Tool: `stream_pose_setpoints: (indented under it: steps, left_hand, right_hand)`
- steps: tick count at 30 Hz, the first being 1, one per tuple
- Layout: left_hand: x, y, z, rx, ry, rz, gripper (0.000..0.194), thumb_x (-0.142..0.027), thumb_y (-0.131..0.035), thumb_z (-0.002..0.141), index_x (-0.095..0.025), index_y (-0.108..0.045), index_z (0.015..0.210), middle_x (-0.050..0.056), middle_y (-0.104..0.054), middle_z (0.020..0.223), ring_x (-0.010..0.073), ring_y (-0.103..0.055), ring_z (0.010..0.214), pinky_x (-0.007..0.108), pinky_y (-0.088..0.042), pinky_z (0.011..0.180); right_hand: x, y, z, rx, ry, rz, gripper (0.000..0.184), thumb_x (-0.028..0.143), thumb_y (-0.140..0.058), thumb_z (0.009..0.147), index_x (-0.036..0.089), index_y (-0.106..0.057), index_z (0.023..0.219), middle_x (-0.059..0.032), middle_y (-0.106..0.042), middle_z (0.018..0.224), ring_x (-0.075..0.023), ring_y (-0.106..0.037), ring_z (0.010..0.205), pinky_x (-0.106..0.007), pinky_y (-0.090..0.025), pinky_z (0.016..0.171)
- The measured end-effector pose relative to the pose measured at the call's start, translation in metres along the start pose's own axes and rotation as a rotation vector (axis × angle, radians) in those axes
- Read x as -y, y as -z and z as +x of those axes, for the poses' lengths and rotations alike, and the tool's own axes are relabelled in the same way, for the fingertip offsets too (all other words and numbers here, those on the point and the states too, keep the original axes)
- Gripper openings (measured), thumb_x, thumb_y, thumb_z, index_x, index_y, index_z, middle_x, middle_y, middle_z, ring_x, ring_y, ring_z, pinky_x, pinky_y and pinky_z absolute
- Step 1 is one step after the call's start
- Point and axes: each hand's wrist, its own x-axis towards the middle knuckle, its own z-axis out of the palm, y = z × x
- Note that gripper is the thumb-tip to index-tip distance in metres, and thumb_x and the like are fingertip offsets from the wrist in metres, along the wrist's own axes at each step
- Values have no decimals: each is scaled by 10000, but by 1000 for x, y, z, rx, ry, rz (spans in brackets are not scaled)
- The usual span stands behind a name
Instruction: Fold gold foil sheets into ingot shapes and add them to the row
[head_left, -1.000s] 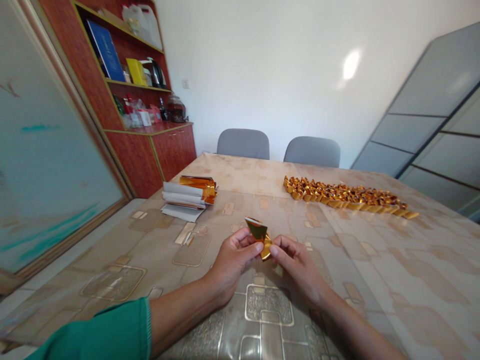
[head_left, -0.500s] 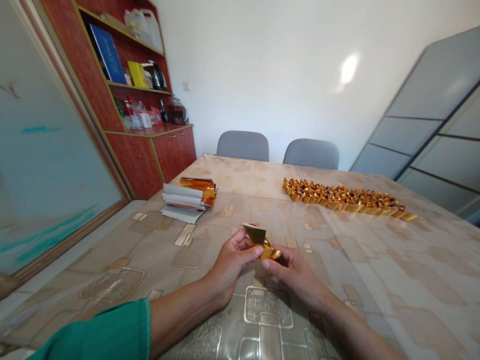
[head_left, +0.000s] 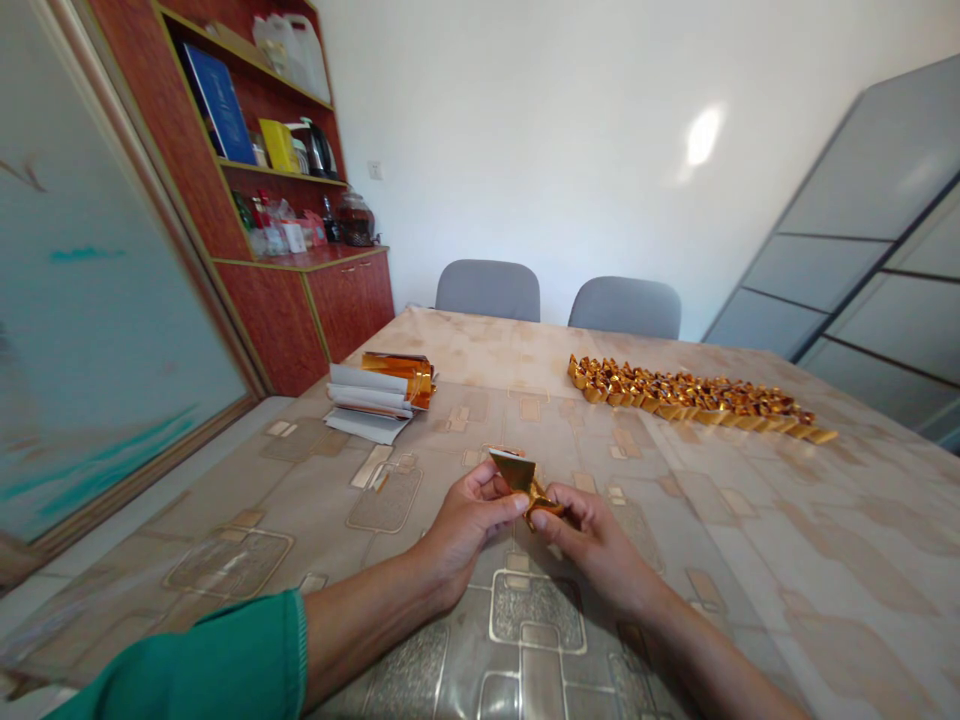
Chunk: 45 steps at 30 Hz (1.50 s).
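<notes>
A: What are the hands doing?

B: The left hand [head_left: 469, 525] and the right hand [head_left: 592, 545] are both pinching almost closed on 1 folded gold foil piece [head_left: 514, 470], holding it above the table.

A: And around them?

B: On the patterned tablecloth [head_left: 825, 560], a stack of white and gold sheets [head_left: 367, 395] is lying ahead left, and a long row of folded gold pieces [head_left: 675, 395] is lying ahead right.

I had a bright, evenly lit feed, with one glare spot [head_left: 703, 137] on the white wall [head_left: 525, 150] and bowed, stretched edges.
</notes>
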Motion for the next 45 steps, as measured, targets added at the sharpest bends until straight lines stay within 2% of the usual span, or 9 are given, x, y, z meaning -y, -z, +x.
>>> stream_pose_setpoints:
  steps: [5, 11, 19, 27, 33, 38, 41, 43, 45]
  left_hand:
    - [-1, -1, -1, 25, -34, 88, 500, -210, -840, 661, -152, -623, 1108, 9, -689, 835, 119, -623, 757, 235, -454, 735]
    - [1, -2, -3, 78, -82, 304, 711, -193, -815, 650, -110, -525, 1294, -61, -594, 651, 92, -535, 599, 213, -394, 605]
    - [6, -2, -7, 147, -89, 436, 729, -135, -743, 664, -128, -504, 1353, -66, -568, 639, 98, -520, 583, 224, -399, 587]
    - [7, -5, -9, 167, -108, 570, 760, -76, -694, 663, -147, -503, 1395, -57, -579, 639, 113, -538, 602, 236, -419, 617]
    - [6, -7, -12, 209, -64, 561, 800, -77, -692, 659, -147, -475, 1425, -49, -589, 662, 106, -532, 600, 225, -406, 588]
    - [7, -2, -11, 302, 72, 434, 896, -75, -750, 617, -182, -436, 1449, -55, -586, 660, 93, -512, 562, 216, -384, 554]
    - [2, -1, -7, 200, 72, 257, 840, -126, -809, 619, -174, -479, 1391, -47, -594, 681, 103, -546, 599, 227, -403, 600]
    - [-2, 0, -3, 95, 14, 165, 723, -165, -830, 636, -169, -541, 1299, -29, -617, 724, 117, -580, 660, 237, -418, 659]
    - [-5, 1, 0, 28, -44, 120, 580, -189, -834, 652, -164, -595, 1180, -19, -629, 744, 125, -592, 695, 240, -419, 693]
  right_hand:
    - [3, 1, 1, -6, 13, 16, 388, 555, -671, 829, 185, -567, 773, 26, -467, 691, -117, -384, 618, -250, -288, 555]
    - [1, -1, 0, -61, 27, 153, 377, 490, -733, 801, 196, -514, 714, 34, -489, 673, -117, -409, 619, -252, -324, 586]
    - [10, -4, -1, 12, -9, 118, 324, 467, -774, 768, 176, -640, 818, 7, -561, 716, -123, -457, 635, -251, -353, 586]
    - [1, -9, -2, -71, -44, 232, 367, 468, -717, 818, 172, -581, 649, 28, -506, 599, -110, -410, 557, -253, -318, 546]
    - [-5, -7, 0, -223, 33, 207, 357, 401, -732, 810, 189, -516, 621, 58, -434, 595, -99, -370, 551, -236, -296, 529]
    - [-3, -5, -1, -209, -67, 229, 402, 517, -679, 837, 184, -553, 649, 53, -456, 549, -103, -376, 499, -240, -300, 492]
    - [7, -7, -2, -85, -95, 330, 467, 628, -584, 863, 173, -646, 781, 1, -566, 641, -150, -504, 590, -279, -404, 579]
    - [11, -7, -3, -84, -85, 357, 532, 688, -506, 877, 182, -670, 874, -26, -601, 727, -179, -545, 683, -305, -436, 645]
    - [12, -7, -3, -114, -75, 280, 502, 679, -569, 846, 187, -669, 842, -27, -591, 745, -176, -527, 709, -291, -423, 646]
